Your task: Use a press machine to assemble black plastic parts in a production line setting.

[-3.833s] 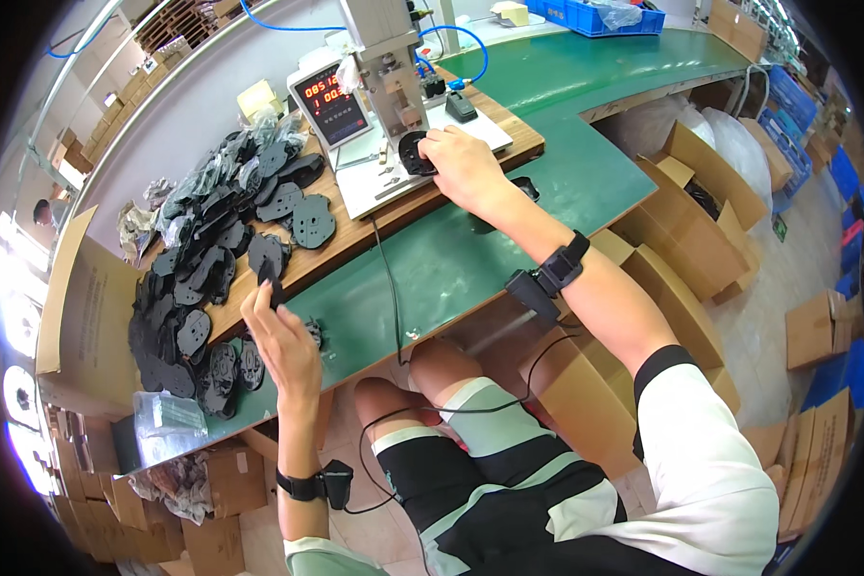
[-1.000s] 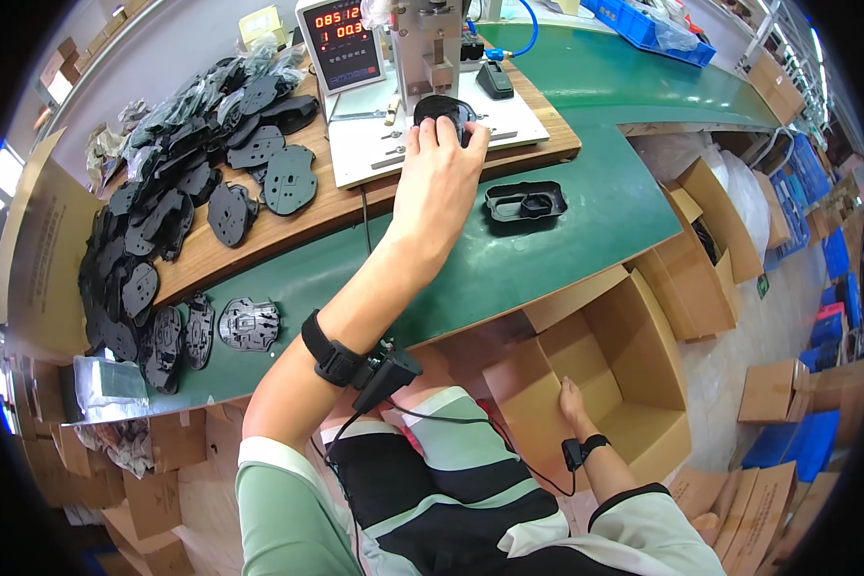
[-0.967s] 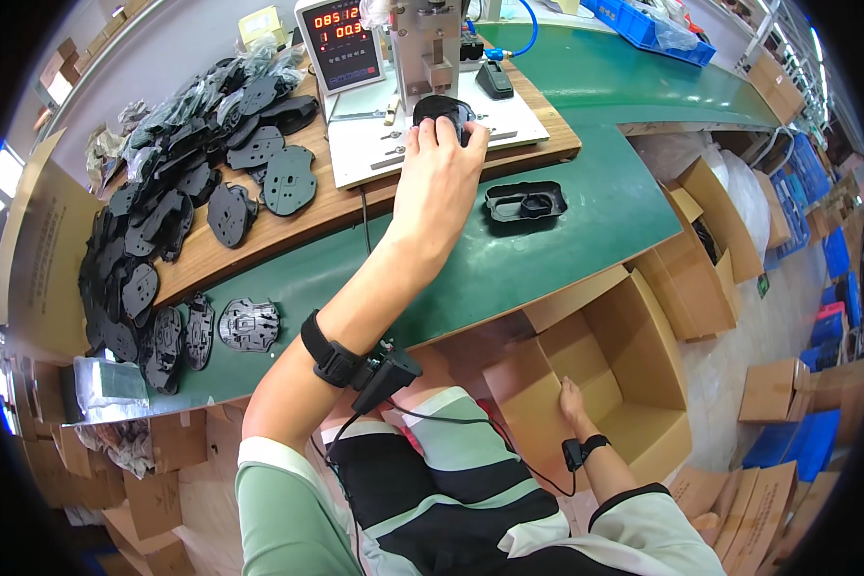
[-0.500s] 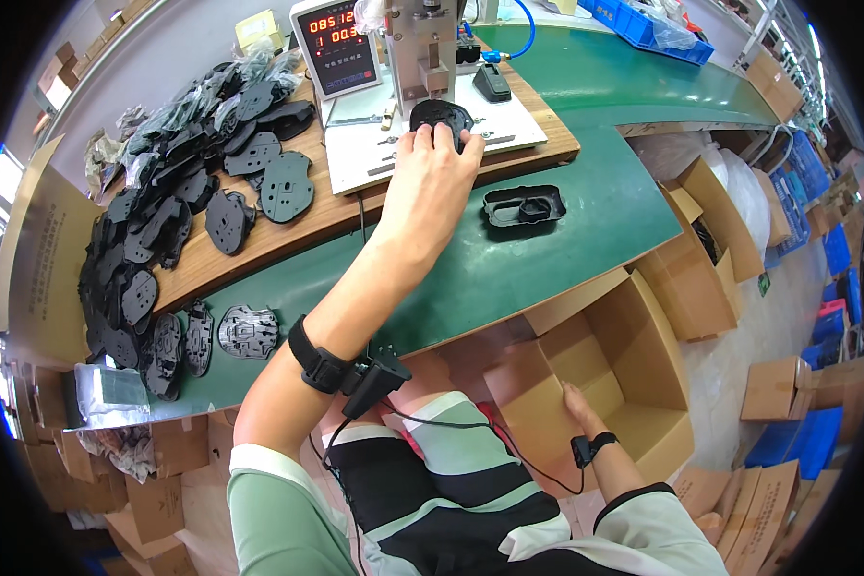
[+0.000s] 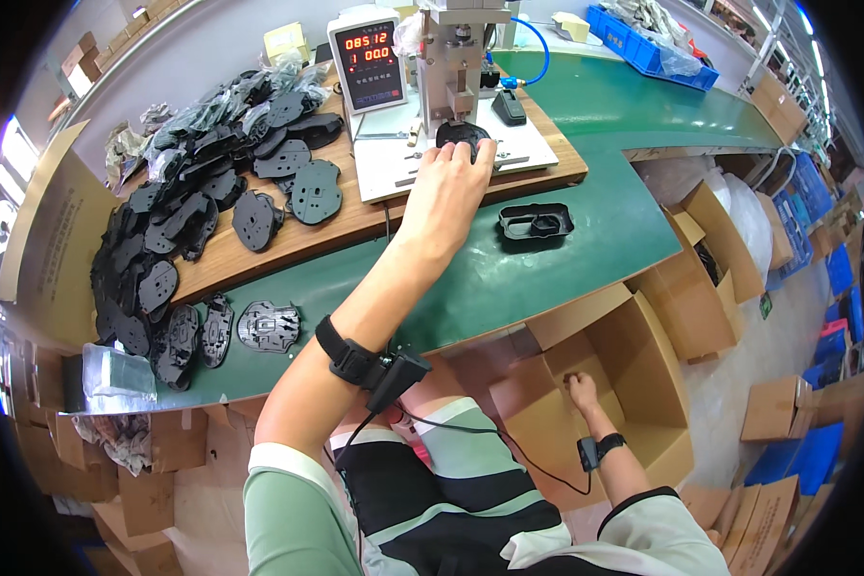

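Observation:
My left hand (image 5: pixel 454 187) reaches up to the bench press (image 5: pixel 454 72), with its fingers closed on the edge of a rounded black plastic part (image 5: pixel 466 136). That part rests on the white base plate (image 5: pixel 379 171) beneath the press head. At lower right, my right hand (image 5: pixel 580 392) is inside an open cardboard box (image 5: pixel 643 357). Its fingers are curled together, with a small dark bit at their tips that is too small to name. On the green bench between the hands lies a black plastic tray-like piece (image 5: pixel 536 227) with a raised inner shape.
A heap of black plastic plates (image 5: pixel 197 197) covers the wooden board's left side. Several more plates (image 5: pixel 269 326) lie by the bench's front edge. A control box with red digits (image 5: pixel 367 62) stands left of the press. Another cardboard box (image 5: pixel 703 278) and a blue crate (image 5: pixel 643 43) are at right.
My right hand has left the box's near flap and moved in and up, its fingers now curled. My left hand stays on the black part under the press. The whole view has shifted slightly.

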A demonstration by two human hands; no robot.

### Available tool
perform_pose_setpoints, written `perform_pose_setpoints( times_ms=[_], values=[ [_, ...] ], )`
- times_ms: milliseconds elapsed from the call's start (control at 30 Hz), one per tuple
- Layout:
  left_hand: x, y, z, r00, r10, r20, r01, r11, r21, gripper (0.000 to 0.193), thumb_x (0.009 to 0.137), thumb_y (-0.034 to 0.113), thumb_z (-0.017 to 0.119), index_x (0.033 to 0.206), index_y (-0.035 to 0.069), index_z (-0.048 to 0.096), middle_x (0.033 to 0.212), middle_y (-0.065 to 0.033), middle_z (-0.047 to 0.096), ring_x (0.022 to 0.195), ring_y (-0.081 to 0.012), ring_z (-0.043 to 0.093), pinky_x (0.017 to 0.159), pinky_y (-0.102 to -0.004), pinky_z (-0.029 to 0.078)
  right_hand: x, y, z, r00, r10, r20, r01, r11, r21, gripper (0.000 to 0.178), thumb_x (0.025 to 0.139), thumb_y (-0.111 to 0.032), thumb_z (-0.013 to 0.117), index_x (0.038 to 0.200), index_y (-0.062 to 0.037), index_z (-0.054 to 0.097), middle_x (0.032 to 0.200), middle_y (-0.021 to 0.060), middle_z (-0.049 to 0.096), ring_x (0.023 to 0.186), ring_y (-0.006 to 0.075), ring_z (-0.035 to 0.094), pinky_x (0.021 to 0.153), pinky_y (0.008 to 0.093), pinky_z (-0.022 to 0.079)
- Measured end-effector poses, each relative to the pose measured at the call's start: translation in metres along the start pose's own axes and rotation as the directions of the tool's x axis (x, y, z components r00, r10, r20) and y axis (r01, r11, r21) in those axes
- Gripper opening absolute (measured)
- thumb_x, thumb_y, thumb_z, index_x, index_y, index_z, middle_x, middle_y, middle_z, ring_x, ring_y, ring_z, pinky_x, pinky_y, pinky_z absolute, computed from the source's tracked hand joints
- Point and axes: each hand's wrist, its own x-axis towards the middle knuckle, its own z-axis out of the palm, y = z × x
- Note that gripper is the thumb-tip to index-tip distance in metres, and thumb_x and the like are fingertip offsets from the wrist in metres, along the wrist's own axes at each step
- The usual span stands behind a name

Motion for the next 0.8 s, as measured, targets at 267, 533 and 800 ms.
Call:
perform_pose_setpoints(
  times_ms=[267, 533, 800],
  values=[
    [-0.01, -0.008, -0.003, 0.999, 0.02, -0.046, -0.023, 0.997, -0.079, 0.035, 0.08, -0.016, 0.057, 0.112, -0.002, 0.057, 0.104, -0.0212, 0.067, 0.106, -0.0406, 0.067, 0.097, -0.0488, 0.052, -0.156, -0.328, -0.087, 0.385, -0.831, -0.402, 0.907, 0.421, -0.002, 0.01, 0.095, 0.004, 0.057, 0.093, 0.0005, 0.066, 0.091, 0.0133, 0.067, 0.084, 0.024, 0.066, 0.074, 0.0329, 0.052],
    [-0.009, -0.008, -0.006, 0.999, -0.035, 0.033, 0.035, 0.999, 0.017, 0.033, 0.085, -0.003, 0.068, 0.117, 0.0, 0.059, 0.111, -0.0166, 0.071, 0.114, -0.0314, 0.07, 0.102, -0.0427, 0.054, -0.089, -0.515, -0.074, 0.033, -0.995, -0.094, 0.906, 0.07, -0.419, 0.065, 0.082, -0.006, 0.077, 0.144, 0.002, 0.055, 0.146, 0.0195, 0.059, 0.136, 0.0391, 0.055, 0.115, 0.0471, 0.047],
    [-0.032, -0.004, -0.011, 0.987, -0.13, -0.099, 0.105, 0.969, -0.223, 0.07, 0.082, -0.013, 0.061, 0.148, -0.002, 0.04, 0.15, -0.0361, 0.04, 0.13, -0.0543, 0.058, 0.108, -0.0585, 0.051, -0.055, -0.555, -0.035, 0.149, -0.982, -0.117, 0.806, 0.189, -0.561, 0.02, 0.088, -0.004, 0.066, 0.108, -0.0038, 0.067, 0.109, 0.0104, 0.069, 0.109, 0.0335, 0.067, 0.088, 0.0454, 0.06]
  ],
)
